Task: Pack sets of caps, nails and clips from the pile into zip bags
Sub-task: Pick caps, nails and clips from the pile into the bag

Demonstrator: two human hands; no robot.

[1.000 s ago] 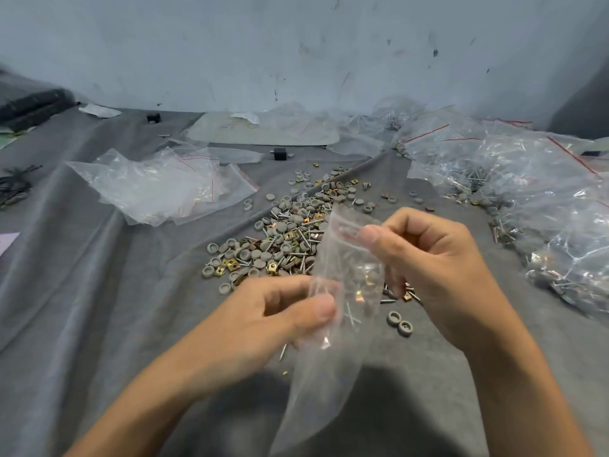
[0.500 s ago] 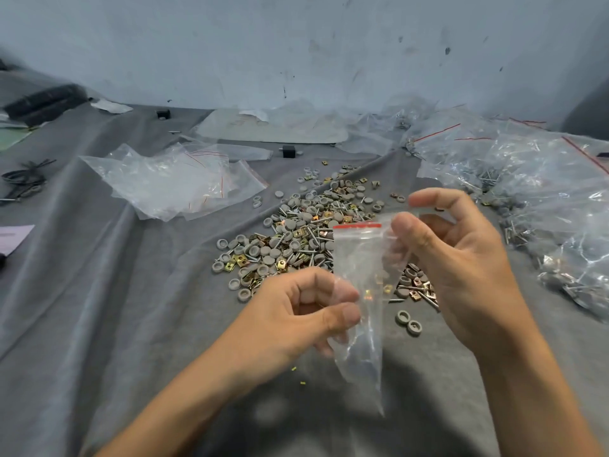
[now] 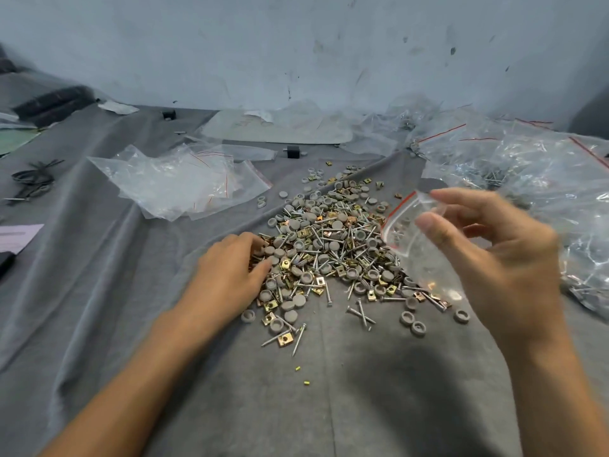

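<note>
Both bare forearms reach forward from the near edge over a tabletop [image 3: 99, 308] covered in wrinkled grey cloth. The left hand [image 3: 230, 275] lies palm down at the near left edge of the pile [image 3: 333, 255], its fingers curled into the loose parts; whether they have closed on any piece cannot be told, since the fingertips are buried among the caps. The right hand [image 3: 487, 258] is raised above the pile's right side, thumb and forefinger pinching a small clear zip bag [image 3: 408, 232] just below its red-striped mouth, with the other fingers spread loosely. The mouth tilts toward the left and the bag's body hangs down in front of the palm, blurred and hard to read inside.

The pile itself is a mix of round grey caps [image 3: 336, 225], thin steel nails [image 3: 361, 313] and brass-coloured square clips [image 3: 285, 339]. Stray pieces have spilled toward the near side, including a few caps lying just beside the right wrist. Two tiny yellow bits [image 3: 301, 376] lie on the bare cloth nearer still.

Beyond the left hand, a heap of empty zip bags [image 3: 178, 183] rests on the cloth, well apart from the pile. To the far right, a large mound of filled bags [image 3: 527, 173] runs along the edge, partly behind the right hand. A small black block [image 3: 292, 151] sits past the pile, and black cables [image 3: 33, 183] lie at the far left. A scuffed pale wall [image 3: 296, 44] closes the back.
</note>
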